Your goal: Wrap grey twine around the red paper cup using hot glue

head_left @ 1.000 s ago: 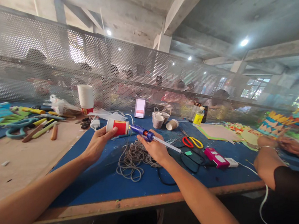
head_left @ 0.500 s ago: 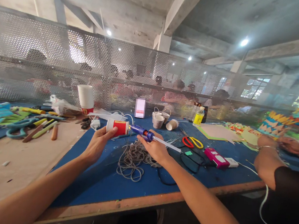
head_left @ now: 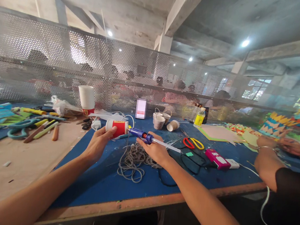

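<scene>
My left hand is closed round a red and white paper cup, which lies on its side in the air above the blue table. In my right hand is a blue hot glue gun, with a clear glue stick jutting out of its back. The gun's yellow nozzle points left at the base end of the cup; whether it touches cannot be made out. Below both hands lies a tangled heap of grey cord.
Small string-wrapped cups, red and yellow scissors and a magenta box lie beyond and right. Stacked paper cups stand back left, near blue-handled scissors. A co-worker's arm rests at right. A perforated screen borders the table.
The cup and the glue gun have shifted slightly left together, with the nozzle still at the cup's end. Both hands keep their hold.
</scene>
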A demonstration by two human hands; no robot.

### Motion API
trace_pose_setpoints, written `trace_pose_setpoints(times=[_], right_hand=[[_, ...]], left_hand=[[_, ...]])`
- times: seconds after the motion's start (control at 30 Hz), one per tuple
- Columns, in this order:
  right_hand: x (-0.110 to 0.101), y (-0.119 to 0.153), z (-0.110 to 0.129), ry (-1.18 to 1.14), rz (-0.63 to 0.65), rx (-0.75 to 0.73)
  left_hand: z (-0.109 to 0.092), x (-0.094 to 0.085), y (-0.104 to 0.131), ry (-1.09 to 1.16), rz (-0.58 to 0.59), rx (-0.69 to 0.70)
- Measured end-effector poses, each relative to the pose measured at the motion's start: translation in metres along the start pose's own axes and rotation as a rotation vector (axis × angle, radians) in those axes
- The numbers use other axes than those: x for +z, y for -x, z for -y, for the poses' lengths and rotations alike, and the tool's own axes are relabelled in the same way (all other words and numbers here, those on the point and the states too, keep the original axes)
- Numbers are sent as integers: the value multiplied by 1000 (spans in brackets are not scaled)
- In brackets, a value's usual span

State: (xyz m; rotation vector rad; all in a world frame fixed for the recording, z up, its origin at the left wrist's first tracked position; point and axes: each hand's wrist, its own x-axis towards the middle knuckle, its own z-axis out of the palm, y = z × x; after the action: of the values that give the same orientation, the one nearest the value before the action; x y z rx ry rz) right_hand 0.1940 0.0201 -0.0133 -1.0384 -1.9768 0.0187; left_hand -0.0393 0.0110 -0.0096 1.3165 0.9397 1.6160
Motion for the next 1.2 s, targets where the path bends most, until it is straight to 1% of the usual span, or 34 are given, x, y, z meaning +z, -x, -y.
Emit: trace_pose_setpoints(times=[0.1, 0.13, 0.27, 0.33, 0.43, 0.47, 0.5, 0.63, 0.77, 0.87, 0.97, 1.2], right_hand=[[-2, 0, 3, -108, 16, 24], [-3, 0, 3, -165, 35, 54], [-6, -2, -3, -379, 149, 283], [-9, -5, -8, -379, 102, 333], [-15, -12, -18, -234, -62, 308], [-17, -14, -21, -162, -85, 314], [-20, -16, -25, -84, -82, 336], [-26, -20, -39, 200, 48, 476], [-24, -16, -54, 398, 225, 519], [-22, -12, -60, 501, 348, 544], [-23, -10, -61, 525, 387, 552], [-25, -9, -64, 556, 414, 577]], left_hand=[[-3, 1, 0, 61, 15, 2], [-3, 1, 0, 78, 17, -2], [-2, 0, -2, 131, 15, -35], [-2, 0, -2, 150, 3, -49], [-3, 0, -2, 174, -17, -63], [-3, 0, -3, 177, -25, -68], [-3, 0, -3, 178, -33, -71], [0, -1, -5, 178, -45, -62], [1, -1, -5, 178, -24, -61], [1, 0, -4, 171, -9, -67], [0, 1, -3, 175, -1, -75], [3, 0, -3, 198, 26, -77]])
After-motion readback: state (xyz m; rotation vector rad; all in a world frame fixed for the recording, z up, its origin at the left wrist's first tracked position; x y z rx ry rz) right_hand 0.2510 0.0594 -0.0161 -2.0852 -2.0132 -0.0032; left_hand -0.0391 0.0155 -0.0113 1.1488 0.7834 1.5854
